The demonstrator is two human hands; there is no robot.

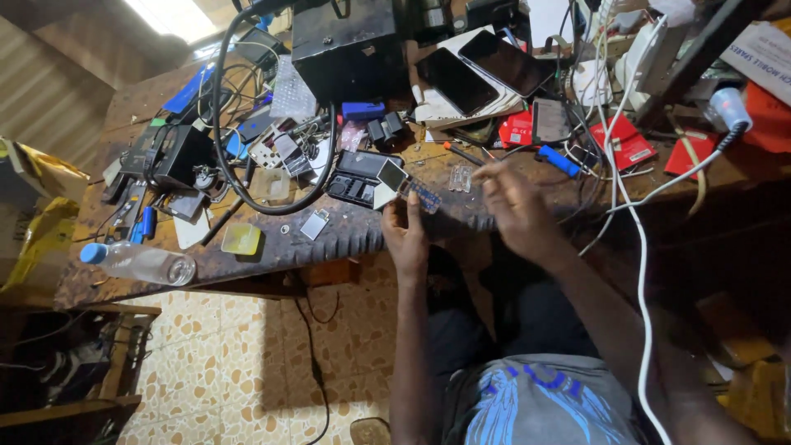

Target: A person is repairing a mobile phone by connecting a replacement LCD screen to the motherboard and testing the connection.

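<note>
Down at the bench's near edge, a small blue circuit board (425, 196) sits pinched in the left hand (405, 231), its thumb and fingers closed narrowly on the board's lower end; the board is thin, flat and rectangular, held just above the wood. Beside it the right hand (512, 206) hovers with fingers drawn together, blurred, so whether it grips anything I cannot tell. Under both lies the workbench (272, 247), dark scarred wood with a ridged rubbery strip along its front; beyond its edge the floor (231, 363) is cream and yellow patterned tile. Just past the board rests a black tray (356, 183) of small compartments; farther back two glossy dark phones (482, 70) lie on a white slab, near a black metal box (350, 45). Well to the left a clear plastic bottle (144, 264) lies on its side; a white cable (638, 247) trails down at right.
</note>
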